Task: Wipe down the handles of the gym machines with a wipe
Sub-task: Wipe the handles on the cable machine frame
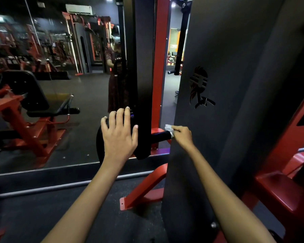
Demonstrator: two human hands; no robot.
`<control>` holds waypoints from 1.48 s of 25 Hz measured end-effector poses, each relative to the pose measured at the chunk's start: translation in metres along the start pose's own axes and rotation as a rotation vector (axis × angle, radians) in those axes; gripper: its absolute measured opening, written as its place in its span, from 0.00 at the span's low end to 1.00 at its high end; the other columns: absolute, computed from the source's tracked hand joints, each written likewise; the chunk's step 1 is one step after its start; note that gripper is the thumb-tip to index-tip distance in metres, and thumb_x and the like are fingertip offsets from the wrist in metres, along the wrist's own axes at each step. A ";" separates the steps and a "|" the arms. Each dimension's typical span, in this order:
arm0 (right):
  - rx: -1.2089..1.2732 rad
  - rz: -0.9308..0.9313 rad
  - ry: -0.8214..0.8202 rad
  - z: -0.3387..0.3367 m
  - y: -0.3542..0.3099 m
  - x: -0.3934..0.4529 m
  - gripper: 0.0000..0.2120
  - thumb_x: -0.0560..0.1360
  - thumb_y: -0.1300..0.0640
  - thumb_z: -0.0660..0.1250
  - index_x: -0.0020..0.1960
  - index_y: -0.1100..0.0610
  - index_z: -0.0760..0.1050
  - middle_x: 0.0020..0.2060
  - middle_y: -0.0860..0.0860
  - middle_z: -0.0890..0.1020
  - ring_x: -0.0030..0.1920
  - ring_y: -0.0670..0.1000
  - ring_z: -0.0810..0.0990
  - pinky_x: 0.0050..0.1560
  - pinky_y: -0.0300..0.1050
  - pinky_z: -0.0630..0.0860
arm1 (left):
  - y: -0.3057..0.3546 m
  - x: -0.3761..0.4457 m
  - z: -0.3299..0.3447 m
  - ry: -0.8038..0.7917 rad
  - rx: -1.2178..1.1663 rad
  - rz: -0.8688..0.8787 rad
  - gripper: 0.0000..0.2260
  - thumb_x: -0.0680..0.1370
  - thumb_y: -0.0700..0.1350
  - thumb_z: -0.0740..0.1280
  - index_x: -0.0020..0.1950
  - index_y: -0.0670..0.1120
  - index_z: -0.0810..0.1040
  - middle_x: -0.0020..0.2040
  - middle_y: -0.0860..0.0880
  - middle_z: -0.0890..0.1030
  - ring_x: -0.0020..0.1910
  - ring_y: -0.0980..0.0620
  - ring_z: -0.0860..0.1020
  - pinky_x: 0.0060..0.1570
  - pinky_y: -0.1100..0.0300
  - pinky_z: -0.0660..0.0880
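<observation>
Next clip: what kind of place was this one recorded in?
Almost certainly a commercial gym. A red-framed machine with a black padded seat shows in the wall mirror, a tall dark weight-stack shroud stands at right, and the right hand holds a white wipe against a black machine handle.

Wall mirror (42,120) left, reflecting red bench machine (25,109); dark shroud panel (226,85) w/ cut-out logo (199,87) right.
</observation>
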State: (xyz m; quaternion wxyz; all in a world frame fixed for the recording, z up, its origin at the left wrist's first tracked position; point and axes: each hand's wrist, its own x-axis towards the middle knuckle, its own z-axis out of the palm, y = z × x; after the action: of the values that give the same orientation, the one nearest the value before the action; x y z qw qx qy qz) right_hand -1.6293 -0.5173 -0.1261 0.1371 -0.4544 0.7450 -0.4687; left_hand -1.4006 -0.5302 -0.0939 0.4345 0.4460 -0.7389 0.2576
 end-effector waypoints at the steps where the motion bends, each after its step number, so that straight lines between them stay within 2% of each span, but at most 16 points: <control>1: 0.167 0.118 -0.017 0.000 -0.001 0.001 0.13 0.73 0.64 0.62 0.53 0.58 0.82 0.46 0.50 0.83 0.36 0.46 0.77 0.36 0.37 0.70 | 0.000 0.000 0.000 -0.001 0.000 0.001 0.24 0.77 0.51 0.60 0.69 0.39 0.69 0.63 0.41 0.73 0.61 0.42 0.68 0.60 0.45 0.64; 3: 0.360 0.319 0.019 0.001 0.003 -0.003 0.07 0.73 0.61 0.64 0.42 0.57 0.81 0.35 0.51 0.81 0.26 0.44 0.74 0.26 0.37 0.69 | 0.000 0.000 0.000 -0.001 -0.002 0.001 0.24 0.77 0.51 0.60 0.69 0.39 0.68 0.63 0.41 0.73 0.61 0.42 0.68 0.60 0.45 0.63; 6: 0.247 0.294 0.158 0.003 0.009 -0.015 0.12 0.72 0.62 0.67 0.30 0.58 0.76 0.24 0.49 0.70 0.24 0.44 0.66 0.24 0.35 0.63 | 0.001 0.000 0.000 0.002 0.006 -0.007 0.24 0.77 0.51 0.60 0.69 0.39 0.69 0.63 0.41 0.73 0.61 0.42 0.68 0.60 0.45 0.63; 7: 0.196 0.226 0.215 0.003 0.008 -0.017 0.11 0.71 0.63 0.67 0.30 0.59 0.77 0.24 0.49 0.69 0.25 0.44 0.65 0.25 0.36 0.63 | 0.001 0.000 0.000 0.003 0.009 -0.006 0.24 0.77 0.51 0.60 0.69 0.39 0.69 0.63 0.41 0.73 0.61 0.42 0.69 0.60 0.45 0.63; 9: 0.212 0.135 0.281 0.004 0.003 -0.019 0.05 0.71 0.63 0.69 0.39 0.61 0.83 0.28 0.49 0.76 0.28 0.44 0.71 0.27 0.34 0.68 | 0.001 0.001 0.000 0.001 0.013 -0.001 0.24 0.77 0.51 0.60 0.69 0.39 0.69 0.62 0.41 0.74 0.60 0.42 0.69 0.60 0.45 0.63; 12: 0.199 0.023 0.407 0.021 -0.003 -0.036 0.06 0.71 0.67 0.68 0.47 0.66 0.82 0.41 0.58 0.83 0.40 0.54 0.81 0.40 0.36 0.74 | 0.000 0.000 0.000 -0.005 0.010 -0.002 0.24 0.78 0.51 0.60 0.69 0.39 0.69 0.62 0.41 0.73 0.60 0.42 0.69 0.59 0.45 0.64; 15: 0.098 -0.197 0.409 0.039 0.002 -0.051 0.07 0.71 0.71 0.67 0.48 0.68 0.81 0.38 0.61 0.77 0.38 0.54 0.76 0.39 0.32 0.69 | 0.000 0.000 0.001 -0.004 0.003 -0.006 0.23 0.78 0.51 0.61 0.69 0.39 0.69 0.62 0.41 0.74 0.60 0.42 0.70 0.60 0.46 0.64; 17: 0.088 -0.187 0.475 0.038 0.007 -0.045 0.07 0.70 0.72 0.67 0.47 0.68 0.81 0.36 0.62 0.77 0.37 0.58 0.77 0.38 0.32 0.66 | 0.000 0.001 0.001 -0.006 -0.002 -0.004 0.23 0.78 0.51 0.61 0.69 0.39 0.69 0.62 0.42 0.74 0.60 0.42 0.70 0.60 0.46 0.64; 19: 0.152 -0.152 0.539 0.042 0.002 -0.046 0.07 0.70 0.72 0.67 0.46 0.68 0.82 0.36 0.62 0.78 0.36 0.54 0.76 0.40 0.32 0.69 | 0.000 0.000 0.001 -0.014 -0.003 -0.003 0.23 0.78 0.52 0.60 0.69 0.40 0.69 0.63 0.42 0.74 0.60 0.42 0.71 0.60 0.46 0.64; 21: 0.146 -0.296 0.483 0.055 -0.009 -0.060 0.07 0.70 0.72 0.67 0.46 0.68 0.82 0.35 0.59 0.77 0.34 0.49 0.73 0.41 0.22 0.66 | -0.001 0.000 0.001 -0.016 -0.005 -0.002 0.23 0.78 0.52 0.60 0.69 0.40 0.69 0.63 0.42 0.74 0.61 0.42 0.71 0.61 0.46 0.64; 24: 0.120 -0.439 0.355 0.061 -0.008 -0.069 0.08 0.68 0.73 0.68 0.46 0.66 0.82 0.34 0.56 0.78 0.34 0.49 0.75 0.40 0.18 0.63 | -0.002 0.000 -0.001 -0.023 -0.015 0.014 0.24 0.78 0.52 0.60 0.70 0.40 0.68 0.64 0.42 0.73 0.62 0.42 0.70 0.63 0.46 0.63; 27: 0.241 -0.315 0.472 0.057 -0.005 -0.062 0.09 0.69 0.72 0.68 0.46 0.66 0.82 0.36 0.58 0.80 0.36 0.51 0.77 0.39 0.20 0.66 | -0.005 0.001 -0.004 -0.055 -0.002 0.032 0.24 0.76 0.49 0.61 0.71 0.41 0.67 0.65 0.43 0.72 0.62 0.43 0.69 0.64 0.47 0.61; 30: 0.324 -0.229 0.426 0.074 -0.012 -0.083 0.06 0.70 0.71 0.69 0.46 0.67 0.82 0.36 0.55 0.79 0.35 0.47 0.75 0.39 0.21 0.66 | -0.006 0.002 -0.009 -0.099 -0.026 0.042 0.27 0.72 0.46 0.57 0.72 0.40 0.66 0.67 0.42 0.71 0.63 0.42 0.69 0.64 0.48 0.60; 32: 0.445 -0.045 0.402 0.086 -0.008 -0.097 0.06 0.70 0.70 0.69 0.46 0.66 0.82 0.37 0.52 0.80 0.37 0.47 0.77 0.39 0.24 0.69 | -0.008 0.003 -0.011 -0.112 -0.087 0.073 0.28 0.71 0.44 0.56 0.72 0.40 0.66 0.68 0.41 0.70 0.64 0.42 0.68 0.65 0.46 0.62; 34: 0.618 0.198 0.383 0.097 -0.004 -0.108 0.07 0.70 0.70 0.70 0.48 0.65 0.81 0.37 0.51 0.80 0.36 0.45 0.78 0.38 0.25 0.71 | -0.020 -0.003 -0.010 -0.087 -0.177 0.111 0.31 0.67 0.34 0.62 0.72 0.39 0.67 0.70 0.37 0.66 0.66 0.41 0.65 0.66 0.45 0.64; 37: 0.708 0.319 0.415 0.115 -0.019 -0.119 0.07 0.69 0.69 0.71 0.43 0.60 0.79 0.32 0.47 0.78 0.32 0.40 0.75 0.36 0.29 0.72 | -0.042 -0.031 -0.009 -0.078 -0.402 0.015 0.35 0.69 0.25 0.64 0.74 0.42 0.63 0.74 0.36 0.58 0.72 0.41 0.60 0.70 0.52 0.62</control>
State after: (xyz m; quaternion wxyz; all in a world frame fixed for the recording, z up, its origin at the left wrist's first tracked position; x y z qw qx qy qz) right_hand -1.4809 -0.4901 -0.1969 0.2024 -0.1550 0.6111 -0.7493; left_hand -1.3532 -0.5294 -0.1173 0.4840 0.3544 -0.7950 0.0905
